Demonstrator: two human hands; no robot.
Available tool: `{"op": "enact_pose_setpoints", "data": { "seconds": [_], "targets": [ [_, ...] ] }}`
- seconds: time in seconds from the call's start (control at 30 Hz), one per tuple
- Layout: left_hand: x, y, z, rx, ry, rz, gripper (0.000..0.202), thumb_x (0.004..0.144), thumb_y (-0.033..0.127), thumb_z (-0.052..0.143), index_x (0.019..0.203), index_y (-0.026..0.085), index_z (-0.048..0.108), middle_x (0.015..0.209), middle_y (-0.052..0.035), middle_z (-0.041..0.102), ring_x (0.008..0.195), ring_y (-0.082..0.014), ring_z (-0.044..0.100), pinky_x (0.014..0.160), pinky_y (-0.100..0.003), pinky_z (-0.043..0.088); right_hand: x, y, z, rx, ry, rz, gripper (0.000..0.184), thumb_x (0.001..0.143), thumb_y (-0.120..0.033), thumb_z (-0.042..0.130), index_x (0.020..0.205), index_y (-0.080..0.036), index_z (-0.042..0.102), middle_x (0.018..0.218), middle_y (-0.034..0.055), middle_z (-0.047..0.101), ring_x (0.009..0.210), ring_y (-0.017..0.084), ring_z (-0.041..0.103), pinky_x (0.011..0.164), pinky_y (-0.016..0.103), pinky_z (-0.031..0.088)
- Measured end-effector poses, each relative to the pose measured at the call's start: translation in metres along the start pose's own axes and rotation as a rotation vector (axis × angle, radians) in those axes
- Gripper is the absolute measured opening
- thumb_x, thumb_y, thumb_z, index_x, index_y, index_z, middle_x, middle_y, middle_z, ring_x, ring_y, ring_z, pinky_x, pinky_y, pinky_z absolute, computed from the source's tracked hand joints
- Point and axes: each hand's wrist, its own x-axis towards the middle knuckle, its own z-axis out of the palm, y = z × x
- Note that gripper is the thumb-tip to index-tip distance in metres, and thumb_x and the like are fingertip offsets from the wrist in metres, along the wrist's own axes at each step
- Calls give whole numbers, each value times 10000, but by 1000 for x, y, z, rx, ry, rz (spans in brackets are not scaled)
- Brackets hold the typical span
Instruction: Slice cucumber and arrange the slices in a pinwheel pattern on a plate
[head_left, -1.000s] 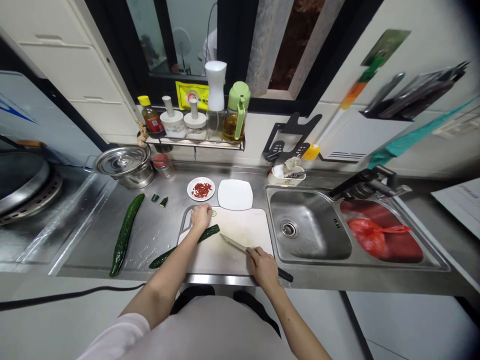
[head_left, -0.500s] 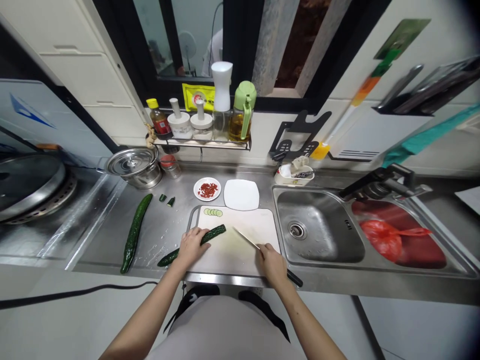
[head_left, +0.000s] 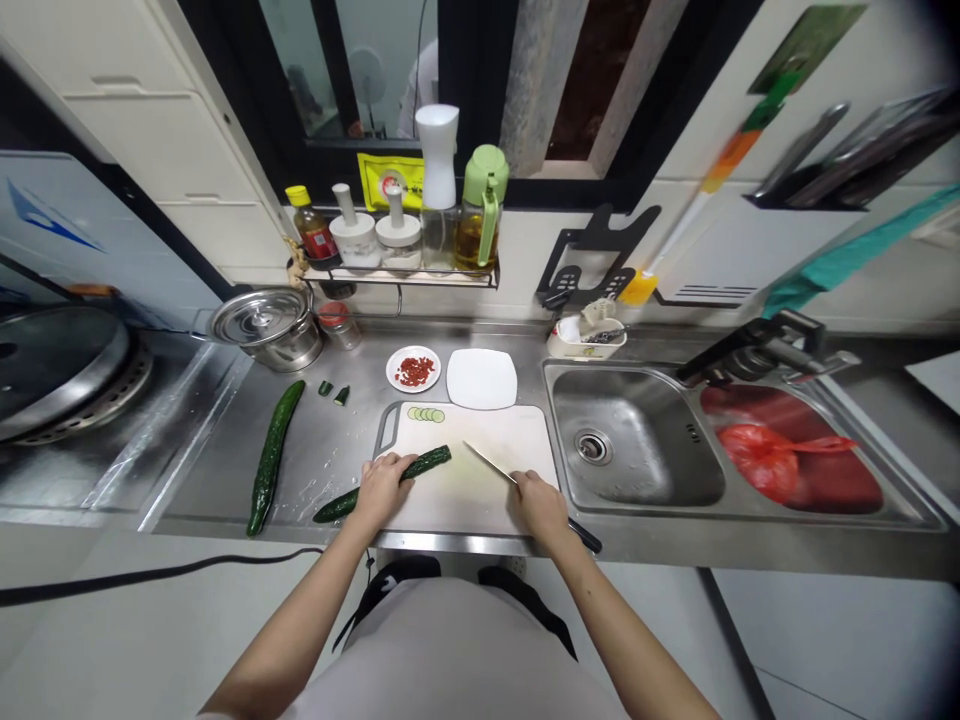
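A white cutting board (head_left: 495,435) lies on the steel counter in front of me. My left hand (head_left: 382,488) is closed over the middle of a dark green cucumber (head_left: 427,462) that lies slantwise across the board's left edge. My right hand (head_left: 541,505) grips the black handle of a knife (head_left: 491,464), its blade pointing up and left over the board, apart from the cucumber's cut end. Several thin cucumber slices (head_left: 426,414) sit in a row at the board's far left corner.
A whole cucumber (head_left: 271,455) and two cut ends (head_left: 334,392) lie on the counter to the left. Behind the board are a dish of red bits (head_left: 413,368) and a white plate (head_left: 481,378). A sink (head_left: 626,445) is right, a lidded pot (head_left: 259,325) far left.
My left hand left the slices at the board's far corner and came back onto the cucumber. The knife blade lifted and swung a little toward the cucumber's cut end.
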Motion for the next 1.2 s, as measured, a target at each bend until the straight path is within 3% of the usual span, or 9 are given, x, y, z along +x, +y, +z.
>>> {"op": "enact_pose_setpoints", "data": {
  "seconds": [0.23, 0.37, 0.47, 0.6, 0.73, 0.93, 1.2],
  "targets": [
    [-2, 1, -4, 20, -2, -3, 439, 840, 274, 556, 1278, 297, 570, 1103, -77, 644, 1071, -259, 563, 908, -376, 360, 4, 2, 2, -28, -23, -34, 312, 950, -190, 365, 1142, -189, 612, 1070, 120, 631, 908, 224, 664, 731, 299, 432],
    [-2, 6, 4, 29, 90, 0, 511, 819, 270, 568, 1328, 286, 519, 1180, -86, 606, 1113, -267, 528, 920, -391, 361, 5, 1, 1, -33, -39, -71, 323, 916, -107, 375, 1133, -174, 603, 1070, 130, 634, 910, 210, 664, 729, 282, 423],
    [-2, 14, 15, 4, 175, 92, 530, 842, 321, 571, 1364, 285, 485, 1253, -87, 562, 1156, -259, 495, 961, -389, 357, 5, -1, -1, -9, -31, -62, 354, 901, -69, 365, 1175, -168, 568, 1053, 132, 650, 926, 211, 658, 737, 282, 418],
    [3, 23, 30, 6, 199, 249, 385, 908, 336, 516, 1288, 299, 569, 1251, -86, 565, 1153, -246, 493, 967, -384, 366, 8, -8, 0, 83, -10, -66, 330, 923, -121, 362, 1200, -167, 536, 1031, 124, 674, 927, 207, 649, 724, 273, 401],
    [13, 21, 35, 21, 229, 245, 344, 945, 327, 464, 1259, 306, 604, 1199, -86, 594, 1110, -233, 517, 942, -373, 384, 9, -21, 3, 202, -18, -95, 281, 935, -161, 346, 1143, -148, 534, 949, 107, 681, 860, 191, 644, 674, 258, 374],
    [29, 11, 26, 39, 176, 253, 390, 965, 344, 424, 1335, 332, 548, 1137, -78, 596, 1044, -207, 532, 933, -339, 413, 8, -47, 6, 291, -43, -150, 271, 951, -169, 318, 1153, -128, 495, 925, 106, 666, 830, 185, 627, 661, 260, 368],
    [31, 6, 22, 35, 140, 374, 402, 976, 328, 400, 1357, 317, 528, 1126, -78, 571, 1023, -197, 534, 945, -336, 434, 3, -68, 2, 294, -93, -137, 274, 968, -176, 307, 1173, -133, 485, 969, 127, 667, 882, 211, 643, 707, 281, 411]
  ]
}}
